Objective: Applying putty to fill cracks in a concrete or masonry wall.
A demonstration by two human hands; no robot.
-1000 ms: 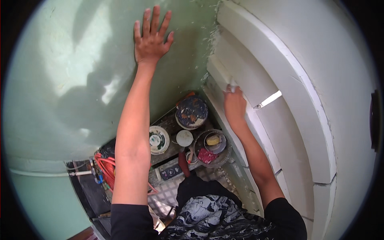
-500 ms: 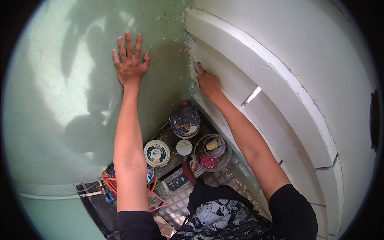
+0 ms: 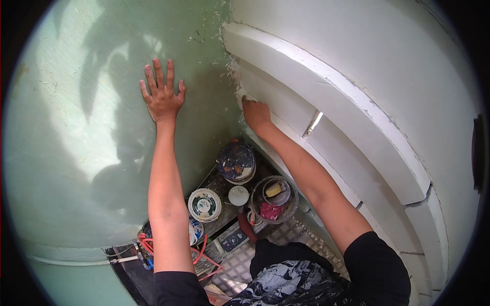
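My left hand (image 3: 163, 98) lies flat against the pale green wall (image 3: 199, 81), fingers spread, holding nothing. To its right, my right hand (image 3: 256, 115) is at the corner where the green wall meets the white stepped moulding (image 3: 306, 69). Its fingers are curled in against the rough white seam (image 3: 233, 71). Whatever they hold, if anything, is hidden by the hand. White flecks and crumbs cling to the wall along this seam.
Below stand a paint-stained dark bucket (image 3: 236, 160), a white-lidded tub (image 3: 204, 205) and a clear basin (image 3: 275, 211) containing a yellow sponge (image 3: 274, 190) and a red cloth (image 3: 271, 210). Red hoses (image 3: 200, 250) lie by my left forearm. A narrow slot (image 3: 313, 124) pierces the moulding.
My right hand has moved a little down along the seam, and its outstretched index finger has curled in. My left hand stays flat on the wall. The view has shifted slightly.
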